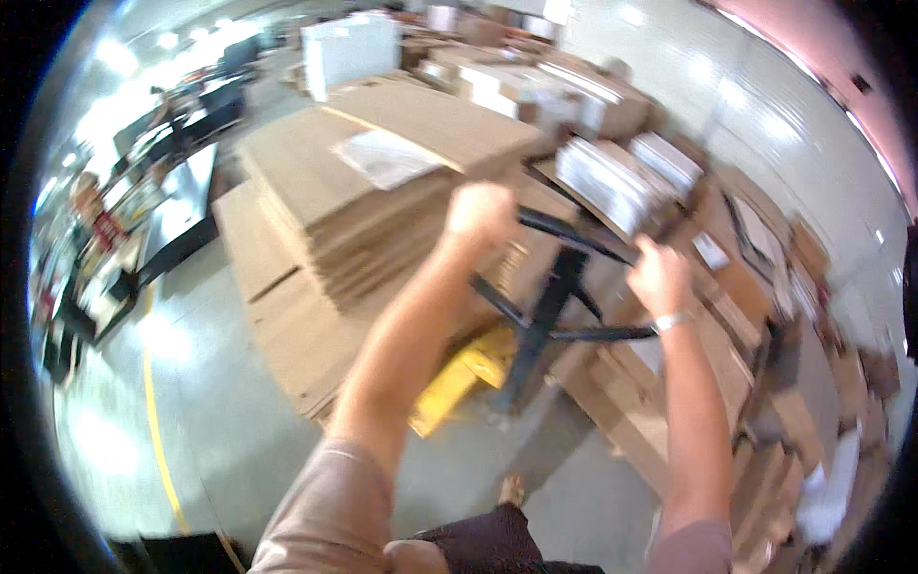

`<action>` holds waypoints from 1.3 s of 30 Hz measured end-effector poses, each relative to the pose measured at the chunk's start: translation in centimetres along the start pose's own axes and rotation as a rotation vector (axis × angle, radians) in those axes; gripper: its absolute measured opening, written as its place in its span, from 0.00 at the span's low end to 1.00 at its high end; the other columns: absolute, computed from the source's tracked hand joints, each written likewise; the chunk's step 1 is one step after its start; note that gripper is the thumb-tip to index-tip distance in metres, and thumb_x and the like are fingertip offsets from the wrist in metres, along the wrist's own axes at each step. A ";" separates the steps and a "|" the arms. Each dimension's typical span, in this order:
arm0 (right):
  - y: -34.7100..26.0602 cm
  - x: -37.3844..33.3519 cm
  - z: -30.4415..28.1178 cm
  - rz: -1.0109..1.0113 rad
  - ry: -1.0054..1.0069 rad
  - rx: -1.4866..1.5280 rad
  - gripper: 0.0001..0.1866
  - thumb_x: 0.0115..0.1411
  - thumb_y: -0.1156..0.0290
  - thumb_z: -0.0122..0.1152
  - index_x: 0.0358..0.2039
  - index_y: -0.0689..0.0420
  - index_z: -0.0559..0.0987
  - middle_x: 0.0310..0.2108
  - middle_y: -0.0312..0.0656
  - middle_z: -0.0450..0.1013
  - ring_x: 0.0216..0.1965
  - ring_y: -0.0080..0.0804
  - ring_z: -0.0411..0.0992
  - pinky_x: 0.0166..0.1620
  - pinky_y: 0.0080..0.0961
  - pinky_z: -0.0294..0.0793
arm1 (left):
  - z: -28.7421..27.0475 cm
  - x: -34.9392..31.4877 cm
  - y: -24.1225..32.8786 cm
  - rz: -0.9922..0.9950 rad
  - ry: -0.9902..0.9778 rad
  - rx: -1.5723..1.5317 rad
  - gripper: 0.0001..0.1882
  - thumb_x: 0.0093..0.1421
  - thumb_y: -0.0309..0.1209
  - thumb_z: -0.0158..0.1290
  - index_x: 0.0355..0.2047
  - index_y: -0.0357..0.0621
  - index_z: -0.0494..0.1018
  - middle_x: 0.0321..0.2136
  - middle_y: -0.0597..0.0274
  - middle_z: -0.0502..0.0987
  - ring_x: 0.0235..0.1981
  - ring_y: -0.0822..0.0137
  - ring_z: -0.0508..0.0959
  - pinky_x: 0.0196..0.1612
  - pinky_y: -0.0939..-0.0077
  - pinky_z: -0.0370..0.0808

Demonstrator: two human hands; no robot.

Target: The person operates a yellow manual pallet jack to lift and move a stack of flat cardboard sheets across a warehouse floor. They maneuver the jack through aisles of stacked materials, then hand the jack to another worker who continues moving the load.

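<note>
Both my arms reach forward to a black pallet jack handle (577, 232), a looped frame on a dark upright shaft. My left hand (483, 215) is closed round the left end of its top bar. On the right end, my right hand (662, 277) is wrapped round the frame, with a pale band on that wrist. Low down beside the shaft shows the yellow body (459, 381) of the jack; its forks are hidden. Just left of the handle rises a tall stack of flat cardboard sheets (287, 172), with a clear plastic-covered sheet (387, 158) on top.
More cardboard stacks (631, 402) crowd the right side, close to my right arm. White-wrapped bundles (612, 182) and boxes stand behind the handle. Far left are dark tables (186, 215) and what looks like a person. A yellow line (158, 421) runs along the grey floor.
</note>
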State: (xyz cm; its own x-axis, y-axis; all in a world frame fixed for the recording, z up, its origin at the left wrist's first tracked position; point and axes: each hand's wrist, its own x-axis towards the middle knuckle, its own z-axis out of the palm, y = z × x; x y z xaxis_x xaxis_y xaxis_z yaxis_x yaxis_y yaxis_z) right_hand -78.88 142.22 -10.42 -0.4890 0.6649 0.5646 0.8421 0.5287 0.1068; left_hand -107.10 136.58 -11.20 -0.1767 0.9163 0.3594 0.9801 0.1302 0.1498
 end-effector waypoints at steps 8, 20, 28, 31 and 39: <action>-2.7 -7.3 5.4 -0.217 0.134 0.121 0.15 0.38 0.76 0.70 0.28 0.57 0.74 0.26 0.52 0.75 0.31 0.56 0.74 0.35 0.47 0.71 | 2.8 -16.2 0.2 -0.137 0.156 -0.034 0.10 0.51 0.35 0.57 0.32 0.46 0.78 0.31 0.59 0.80 0.36 0.59 0.80 0.36 0.62 0.75; -2.4 -9.3 6.9 -0.308 0.098 0.206 0.10 0.43 0.79 0.63 0.25 0.62 0.70 0.23 0.56 0.70 0.30 0.62 0.69 0.33 0.50 0.64 | 4.0 -22.1 3.5 -0.287 0.347 -0.004 0.06 0.50 0.35 0.57 0.25 0.50 0.80 0.24 0.64 0.80 0.31 0.62 0.80 0.29 0.66 0.70; -3.7 -15.9 1.8 -0.245 -0.022 0.301 0.10 0.45 0.75 0.67 0.26 0.62 0.74 0.23 0.53 0.74 0.30 0.58 0.73 0.32 0.45 0.68 | 4.4 -27.7 5.1 -0.214 0.441 -0.086 0.05 0.50 0.34 0.56 0.21 0.51 0.79 0.23 0.64 0.80 0.29 0.63 0.80 0.29 0.66 0.71; -6.3 -18.9 -2.3 -0.195 -0.007 0.218 0.10 0.46 0.75 0.68 0.27 0.62 0.75 0.23 0.53 0.74 0.30 0.58 0.73 0.32 0.44 0.69 | 3.8 -29.6 5.9 -0.205 0.456 -0.052 0.07 0.52 0.34 0.55 0.21 0.51 0.80 0.22 0.66 0.80 0.28 0.64 0.80 0.29 0.66 0.71; -9.1 -30.5 -8.4 -0.030 -0.070 0.160 0.13 0.46 0.76 0.69 0.26 0.67 0.72 0.24 0.52 0.74 0.30 0.54 0.73 0.33 0.43 0.69 | 2.1 -40.5 7.8 -0.006 0.446 -0.224 0.06 0.50 0.33 0.54 0.21 0.47 0.78 0.22 0.60 0.79 0.27 0.60 0.81 0.27 0.65 0.74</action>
State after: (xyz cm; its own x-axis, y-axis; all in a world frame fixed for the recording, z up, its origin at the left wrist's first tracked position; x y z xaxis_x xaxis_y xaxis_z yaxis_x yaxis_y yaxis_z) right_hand -69.75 112.67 -21.68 -0.5329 0.6793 0.5046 0.7825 0.6225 -0.0117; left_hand -92.14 101.22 -26.51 -0.2521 0.6580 0.7096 0.9439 0.0056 0.3301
